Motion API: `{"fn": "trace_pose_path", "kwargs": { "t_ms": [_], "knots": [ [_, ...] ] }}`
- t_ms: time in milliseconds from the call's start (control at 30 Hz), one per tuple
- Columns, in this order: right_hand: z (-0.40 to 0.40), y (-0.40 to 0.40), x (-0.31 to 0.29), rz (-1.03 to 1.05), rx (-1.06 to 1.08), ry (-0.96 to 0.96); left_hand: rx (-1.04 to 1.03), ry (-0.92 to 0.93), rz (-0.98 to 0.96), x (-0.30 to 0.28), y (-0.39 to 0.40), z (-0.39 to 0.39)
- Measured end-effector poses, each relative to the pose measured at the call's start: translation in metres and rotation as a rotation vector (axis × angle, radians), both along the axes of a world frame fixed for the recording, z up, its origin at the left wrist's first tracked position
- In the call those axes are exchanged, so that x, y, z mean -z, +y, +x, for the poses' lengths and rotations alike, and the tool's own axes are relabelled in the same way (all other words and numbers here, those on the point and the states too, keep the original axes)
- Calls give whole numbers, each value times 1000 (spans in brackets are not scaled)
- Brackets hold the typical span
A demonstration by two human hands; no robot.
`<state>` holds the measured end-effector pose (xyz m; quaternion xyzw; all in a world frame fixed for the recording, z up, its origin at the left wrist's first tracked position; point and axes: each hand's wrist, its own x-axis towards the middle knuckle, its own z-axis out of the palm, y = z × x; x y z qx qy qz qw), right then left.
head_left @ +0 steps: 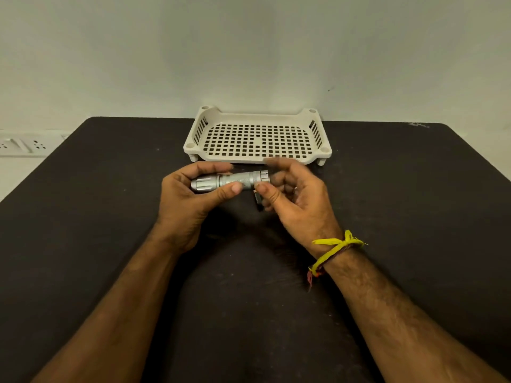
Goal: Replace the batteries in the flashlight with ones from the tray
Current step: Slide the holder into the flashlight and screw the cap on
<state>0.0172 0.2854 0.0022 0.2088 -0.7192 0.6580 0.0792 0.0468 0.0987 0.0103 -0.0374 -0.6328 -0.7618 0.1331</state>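
Dark object half-hidden under right hand

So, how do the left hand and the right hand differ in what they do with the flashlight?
The left hand wraps the head end of the flashlight, thumb across the barrel; the right hand only pinches the tail end with its fingertips. The right hand also keeps a small dark object under its fingers; the left hand has nothing else. The right wrist wears a yellow thread; the left wrist is bare. Both hold the flashlight above the table.
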Motion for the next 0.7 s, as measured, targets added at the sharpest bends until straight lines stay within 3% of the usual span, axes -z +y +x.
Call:
{"fn": "trace_pose_path", "kwargs": {
  "t_ms": [533,700],
  "knots": [
    [4,-4,-3,98,140,-4,-11,-17,-38,1,0,2],
    [6,-8,-3,115,79,113,-26,-11,5,3,-2,0]
  ]
}}
